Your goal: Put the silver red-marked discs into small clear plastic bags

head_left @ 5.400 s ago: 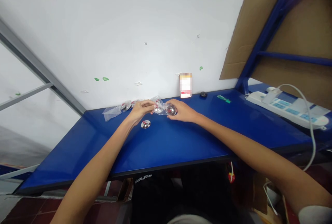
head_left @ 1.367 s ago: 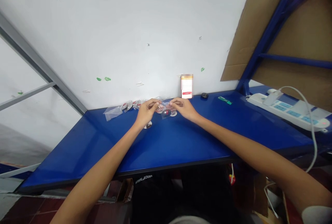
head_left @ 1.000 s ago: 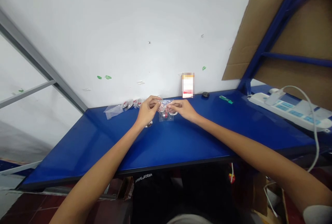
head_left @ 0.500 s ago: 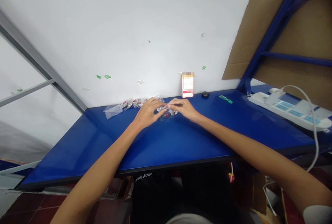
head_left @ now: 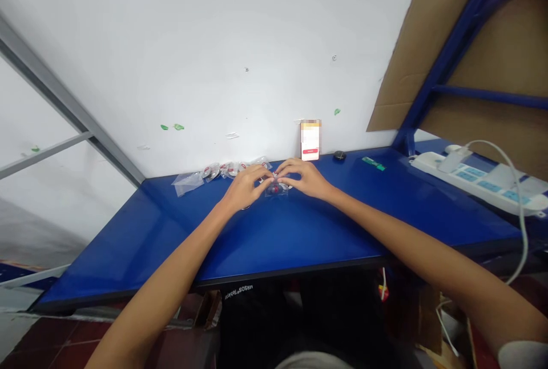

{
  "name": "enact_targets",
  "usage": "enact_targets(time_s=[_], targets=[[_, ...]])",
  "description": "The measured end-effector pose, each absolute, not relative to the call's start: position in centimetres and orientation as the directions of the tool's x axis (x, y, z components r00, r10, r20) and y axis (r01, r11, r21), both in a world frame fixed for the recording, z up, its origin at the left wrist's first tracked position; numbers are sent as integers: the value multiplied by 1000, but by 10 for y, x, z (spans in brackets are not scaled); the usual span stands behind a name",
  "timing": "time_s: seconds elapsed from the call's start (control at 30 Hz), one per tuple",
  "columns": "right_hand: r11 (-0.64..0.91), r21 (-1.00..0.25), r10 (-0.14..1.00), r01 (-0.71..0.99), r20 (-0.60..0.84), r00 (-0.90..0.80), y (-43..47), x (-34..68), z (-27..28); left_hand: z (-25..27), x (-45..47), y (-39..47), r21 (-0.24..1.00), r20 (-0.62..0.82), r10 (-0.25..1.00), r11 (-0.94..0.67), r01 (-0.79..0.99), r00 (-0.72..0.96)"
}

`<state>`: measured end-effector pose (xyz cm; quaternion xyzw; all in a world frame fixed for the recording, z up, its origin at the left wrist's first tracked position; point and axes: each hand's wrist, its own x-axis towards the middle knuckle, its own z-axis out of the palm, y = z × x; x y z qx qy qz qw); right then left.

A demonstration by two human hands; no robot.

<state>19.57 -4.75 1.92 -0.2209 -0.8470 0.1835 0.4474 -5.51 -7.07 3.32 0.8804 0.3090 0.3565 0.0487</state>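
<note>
Both hands meet over a small clear plastic bag (head_left: 276,190) with a dark and red item inside, near the back of the blue table. My left hand (head_left: 247,185) pinches the bag's upper edge between thumb and fingers from the left. From the other side, my right hand (head_left: 307,179) pinches the same edge, its fingertips close to the left ones. What the item in the bag is, I cannot make out. Left of my hands lies a row of several bagged round items (head_left: 231,169) with red marks, along the wall. Beside that row is a flat clear bag (head_left: 188,183).
A phone (head_left: 310,141) with a lit screen leans on the wall, with a round black object (head_left: 339,155) to its right. Farther right lie a green item (head_left: 374,163) and a white power strip (head_left: 475,182) with a cable. The blue table (head_left: 265,243) ends at a dark front edge.
The fingertips of both hands have shifted slightly and now pinch the bag's upper edge closer together. The bag stays in about the same place.
</note>
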Motion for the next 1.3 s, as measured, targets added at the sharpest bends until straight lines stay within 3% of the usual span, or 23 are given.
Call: enact_targets(time_s=[0.1, 0.33, 0.57, 0.67, 0.8, 0.93, 1.1, 1.3], targets=[[825, -506, 556, 250, 654, -512, -48, 197, 20, 35, -55, -72, 360, 555, 623, -777, 516, 552], [728, -641, 660, 243, 561, -499, -50, 196, 17, 30, -54, -68, 473, 515, 698, -716, 514, 498], [817, -494, 576, 298, 671, -468, -52, 195, 18, 35, -55, -70, 305, 613, 604, -775, 553, 508], [807, -509, 588, 300, 644, -490, -50, 196, 16, 36, -55, -71, 386, 520, 663, -745, 544, 539], [725, -633, 665, 271, 541, -515, -48, 196, 11, 31, -55, -68, 524, 369, 767, -638, 565, 524], [653, -689, 732, 315, 468, -495, -48, 194, 8, 23, -54, -65, 560, 302, 811, -576, 595, 501], [721, -595, 676, 354, 492, -549, -49, 195, 12, 20, -53, -63, 595, 293, 824, -554, 582, 485], [844, -368, 533, 391, 493, -687, -52, 205, 18, 13, -57, -57, 654, 282, 826, -538, 532, 489]])
